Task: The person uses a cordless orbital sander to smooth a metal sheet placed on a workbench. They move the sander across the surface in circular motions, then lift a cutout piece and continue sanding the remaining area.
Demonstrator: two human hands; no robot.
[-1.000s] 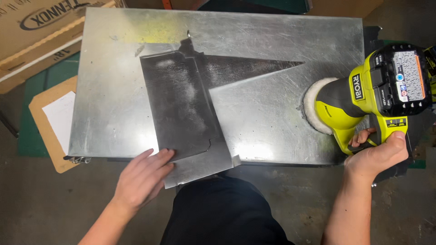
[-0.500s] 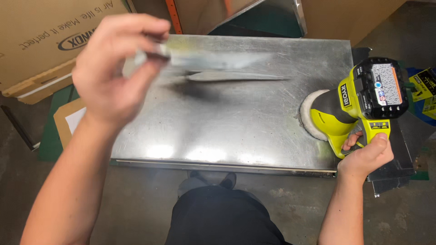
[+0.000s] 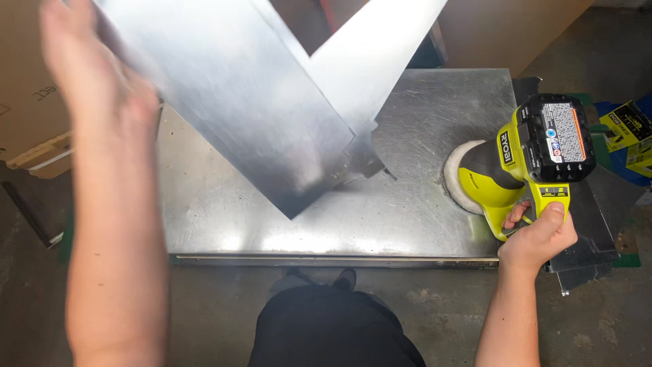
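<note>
- While the left hand (image 3: 95, 88) lifts it up close to the camera, the sheet-metal piece (image 3: 272, 102) shows as dull grey galvanised steel, flat faces, two arms meeting in a V with a pointed near corner; blurred.
- Left hand grips the piece at its far-left edge, fingers blurred; how tight or how far wrapped, cannot tell.
- Left forearm runs straight from the near edge up to the far left, raised well above the table.
- Metal tabletop (image 3: 224, 217): shiny scuffed steel sheet, rectangular, swirl scratches, folded near lip.
- Cordless polisher (image 3: 523, 163): lime-green and black plastic body, boxy black battery on top, round white fluffy pad (image 3: 456, 178) pressed flat on the tabletop's right part.
- Right hand (image 3: 536, 234) closed around the polisher's green handle at the near right table corner, thumb on top, fingers curled under by the trigger.
- Right forearm comes up from the near edge, wrist straight.
- Cardboard box (image 3: 30, 115) at left, brown, matte.
- Concrete floor (image 3: 421, 319) near, grey and rough.
</note>
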